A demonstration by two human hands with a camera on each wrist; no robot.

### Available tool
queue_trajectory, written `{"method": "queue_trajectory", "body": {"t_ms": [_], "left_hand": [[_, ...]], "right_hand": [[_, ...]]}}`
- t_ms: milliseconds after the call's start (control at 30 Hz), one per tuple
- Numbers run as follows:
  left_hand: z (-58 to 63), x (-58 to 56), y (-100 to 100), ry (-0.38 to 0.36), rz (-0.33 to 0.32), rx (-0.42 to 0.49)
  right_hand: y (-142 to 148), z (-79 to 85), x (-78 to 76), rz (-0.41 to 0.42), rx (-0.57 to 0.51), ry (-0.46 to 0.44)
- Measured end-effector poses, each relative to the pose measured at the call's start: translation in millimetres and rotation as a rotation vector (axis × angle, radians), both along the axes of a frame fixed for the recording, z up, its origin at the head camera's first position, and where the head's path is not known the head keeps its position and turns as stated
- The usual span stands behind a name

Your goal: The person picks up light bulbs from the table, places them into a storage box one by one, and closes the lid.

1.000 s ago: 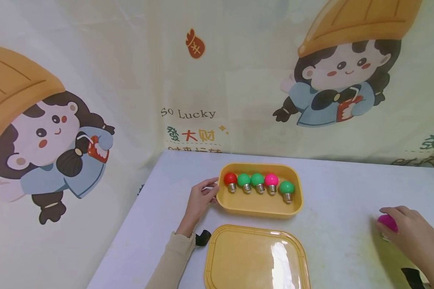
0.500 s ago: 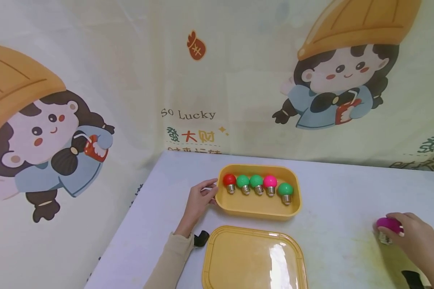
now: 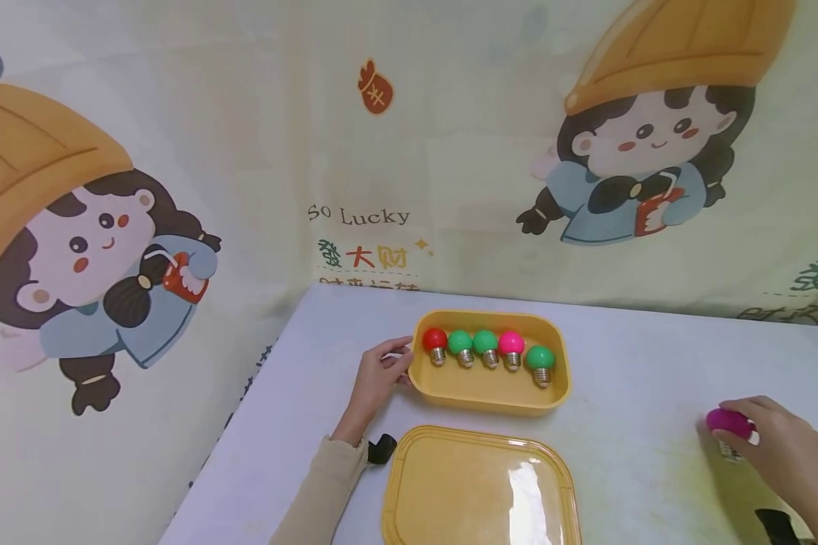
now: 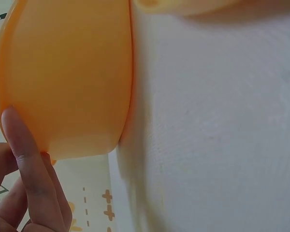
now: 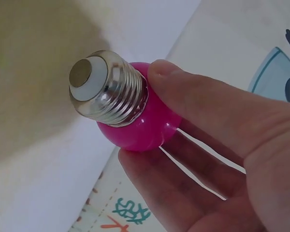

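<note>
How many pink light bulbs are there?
2. One pink bulb lies in the yellow container, fourth from the left; the other pink bulb is pinched by the right hand.

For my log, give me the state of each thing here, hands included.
Pink bulb: held, screw end exposed
Right hand: gripping the pink bulb
Yellow box: upright, uncovered
Left hand: touching the box's end
Five other bulbs: inside the box
Yellow lid: off the box, flat on the table
</note>
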State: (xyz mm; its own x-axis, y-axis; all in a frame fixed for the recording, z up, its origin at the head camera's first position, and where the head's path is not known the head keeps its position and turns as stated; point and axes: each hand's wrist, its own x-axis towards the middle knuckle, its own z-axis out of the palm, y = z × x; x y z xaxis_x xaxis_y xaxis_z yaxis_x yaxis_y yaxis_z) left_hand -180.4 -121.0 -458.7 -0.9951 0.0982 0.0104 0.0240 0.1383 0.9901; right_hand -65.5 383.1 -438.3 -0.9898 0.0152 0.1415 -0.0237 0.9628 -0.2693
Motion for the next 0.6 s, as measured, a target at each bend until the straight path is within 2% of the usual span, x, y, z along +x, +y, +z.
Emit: {"method": "queue_trajectory", "body": {"t_ms": [333,600], "left_hand": [[0.8,1.6,3.3,-0.002,-0.001,-0.007],[0.4,1.0,1.7,0.010,-0.002,0.004]], "right_hand": [[-16.6,9.8,-3.6,0.046,0.002,0.075],[-39.8,11.3,-9.5,0.166,0.000,0.216]]}}
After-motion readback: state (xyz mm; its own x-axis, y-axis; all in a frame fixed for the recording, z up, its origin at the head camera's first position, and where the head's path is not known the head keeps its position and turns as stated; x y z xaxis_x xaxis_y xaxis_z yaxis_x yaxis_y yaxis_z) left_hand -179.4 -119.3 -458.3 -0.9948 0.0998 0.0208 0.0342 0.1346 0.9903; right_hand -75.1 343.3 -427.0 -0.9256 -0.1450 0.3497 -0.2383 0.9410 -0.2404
